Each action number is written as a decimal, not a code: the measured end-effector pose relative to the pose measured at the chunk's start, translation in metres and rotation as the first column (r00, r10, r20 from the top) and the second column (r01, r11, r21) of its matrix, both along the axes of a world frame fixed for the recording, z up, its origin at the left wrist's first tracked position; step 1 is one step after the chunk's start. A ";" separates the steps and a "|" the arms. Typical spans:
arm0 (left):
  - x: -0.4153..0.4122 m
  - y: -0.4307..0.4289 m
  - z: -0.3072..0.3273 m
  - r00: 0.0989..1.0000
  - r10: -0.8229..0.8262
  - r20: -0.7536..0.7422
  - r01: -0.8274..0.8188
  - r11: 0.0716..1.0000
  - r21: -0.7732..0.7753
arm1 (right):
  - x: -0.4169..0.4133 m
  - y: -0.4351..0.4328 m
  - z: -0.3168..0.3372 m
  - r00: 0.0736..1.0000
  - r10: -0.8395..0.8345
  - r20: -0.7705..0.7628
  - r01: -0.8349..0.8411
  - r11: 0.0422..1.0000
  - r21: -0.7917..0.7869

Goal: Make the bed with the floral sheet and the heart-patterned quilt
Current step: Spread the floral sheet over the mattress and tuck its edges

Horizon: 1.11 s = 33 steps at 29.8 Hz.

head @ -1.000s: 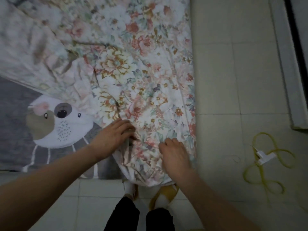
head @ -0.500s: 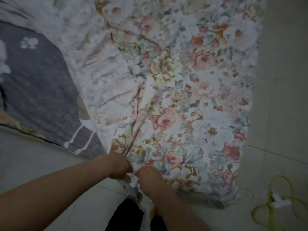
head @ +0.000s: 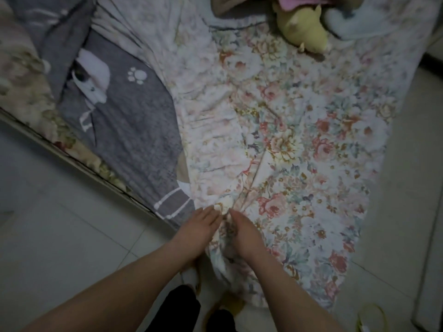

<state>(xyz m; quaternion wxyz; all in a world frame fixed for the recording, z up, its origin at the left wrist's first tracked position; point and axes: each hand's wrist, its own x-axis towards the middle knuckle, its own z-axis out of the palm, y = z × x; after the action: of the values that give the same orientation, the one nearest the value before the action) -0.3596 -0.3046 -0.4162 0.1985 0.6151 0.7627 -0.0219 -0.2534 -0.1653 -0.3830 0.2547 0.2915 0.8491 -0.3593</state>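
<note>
The floral sheet (head: 299,149) lies over the right half of the bed, with a strip folded back so its pale underside (head: 211,140) shows. Left of it the grey bedding with a paw print and a cartoon dog (head: 134,121) is uncovered. Both hands are at the foot edge of the bed. My left hand (head: 200,225) rests with straight fingers on the sheet's folded edge. My right hand (head: 242,232) lies close beside it, fingers extended, with a bunch of sheet gathered between the two hands. No heart-patterned quilt can be made out.
A yellow plush toy (head: 304,29) and a pale blue soft thing (head: 350,22) lie at the head of the bed. The bed's edge (head: 72,159) runs diagonally at left over tiled floor (head: 60,236). A yellow cable (head: 371,317) lies at bottom right; my feet stand below the sheet's hanging edge.
My hands, fists gripping the sheet's edge half a second ago, now have their fingers stretched out on it. The view has lifted and shows the head of the bed and the toys.
</note>
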 end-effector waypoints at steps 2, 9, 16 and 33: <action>-0.009 0.006 0.018 0.994 0.106 -0.022 -0.107 0.993 -0.042 | -0.005 0.003 0.005 1.000 0.012 0.016 -0.013 0.997 0.074; -0.036 -0.005 0.107 0.932 0.357 -0.065 -0.361 0.931 -0.063 | -0.036 -0.014 0.079 0.992 0.122 -0.022 -0.114 0.969 0.219; -0.039 -0.042 0.167 0.868 0.496 -0.033 -0.496 0.868 -0.011 | -0.057 -0.053 0.132 0.962 0.228 -0.152 -0.185 0.949 0.255; -0.232 -0.230 0.230 0.868 0.471 -0.160 -0.453 0.881 0.135 | -0.229 -0.224 0.174 0.943 0.178 -0.280 -0.027 0.883 0.469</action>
<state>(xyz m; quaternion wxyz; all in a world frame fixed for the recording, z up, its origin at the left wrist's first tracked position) -0.5920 -0.5348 -0.1858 0.0961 0.4185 0.9031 0.0039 -0.4827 -0.3889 -0.2090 0.0586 0.2362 0.9538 -0.1761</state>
